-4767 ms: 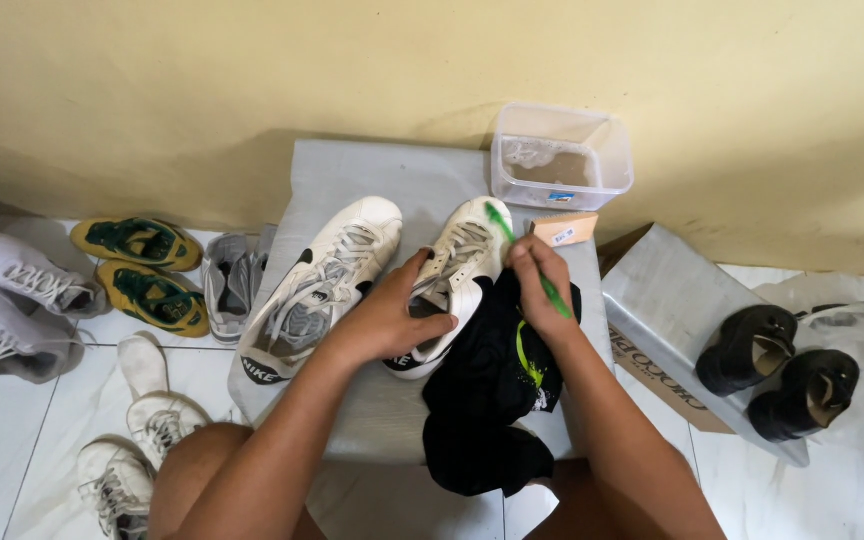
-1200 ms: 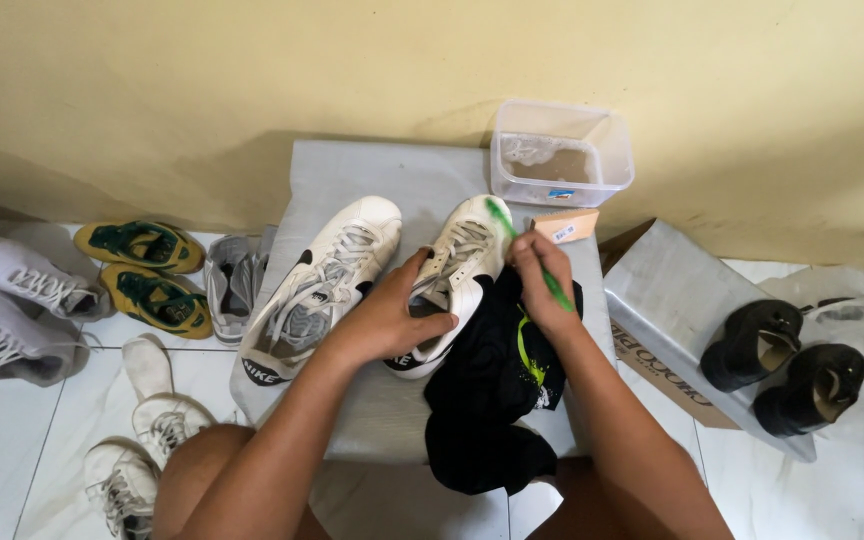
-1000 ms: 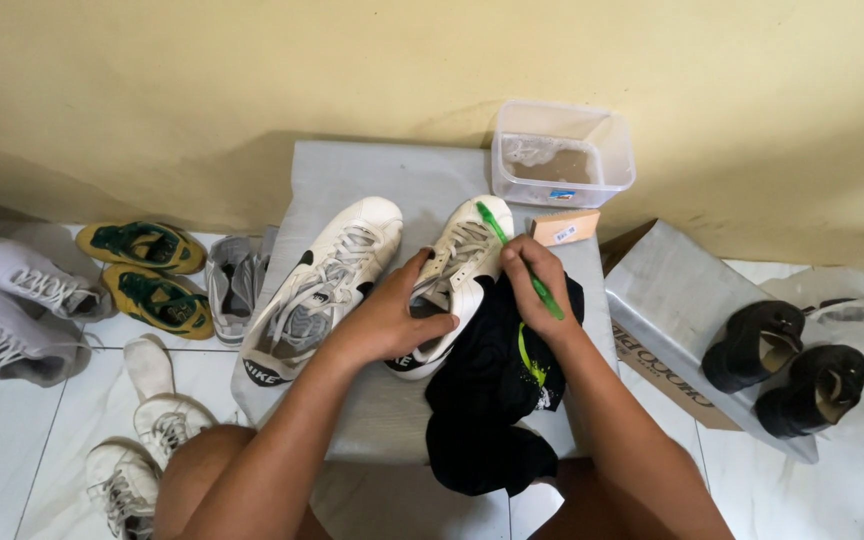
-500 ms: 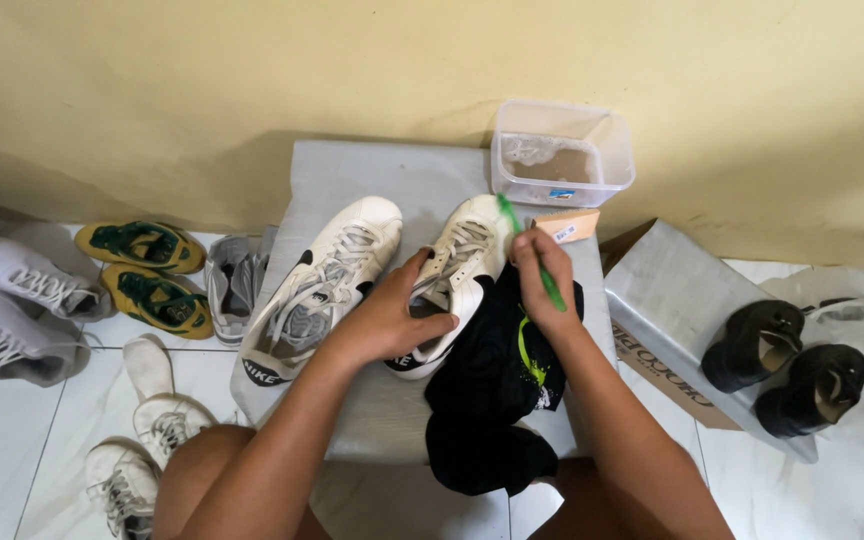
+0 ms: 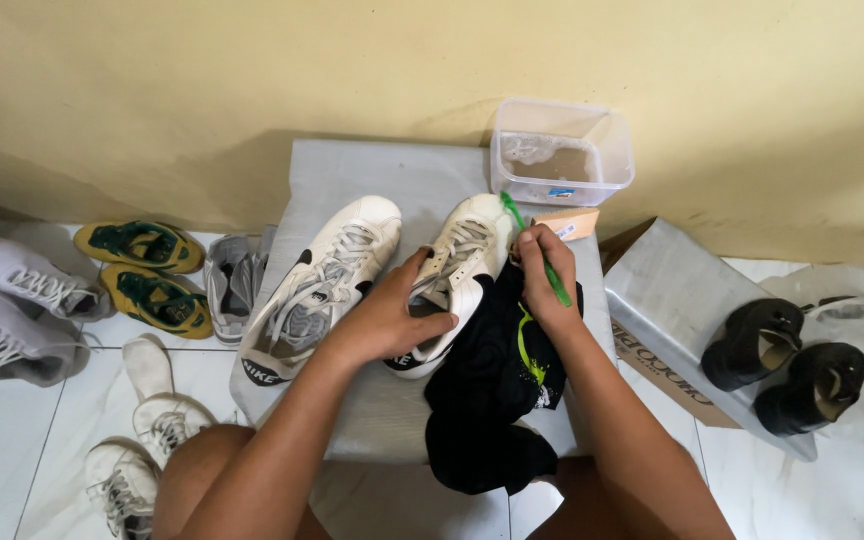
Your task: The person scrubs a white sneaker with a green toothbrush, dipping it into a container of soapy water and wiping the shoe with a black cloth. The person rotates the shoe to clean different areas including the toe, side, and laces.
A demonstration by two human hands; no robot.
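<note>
Two white sneakers lie on a grey box (image 5: 392, 175) in front of me. My left hand (image 5: 390, 318) grips the right-hand sneaker (image 5: 464, 250) around its opening. My right hand (image 5: 544, 272) holds a green toothbrush (image 5: 529, 243) with its head against that sneaker's side near the toe. The other white sneaker (image 5: 317, 282) rests untouched to the left. A black cloth with green marks (image 5: 492, 385) lies under my right wrist and drapes over the box's front edge.
A clear plastic tub of cloudy water (image 5: 560, 150) and a small orange box (image 5: 567, 223) stand at the back. Green-yellow shoes (image 5: 147, 270), grey shoes (image 5: 232, 280) and white sneakers (image 5: 12, 310) line the floor left. Black shoes (image 5: 787, 355) sit on a tilted carton (image 5: 672, 310) at right.
My right hand moves the toothbrush back and forth in short strokes along the sneaker's side. My left hand keeps its hold, and the sneaker stays in place.
</note>
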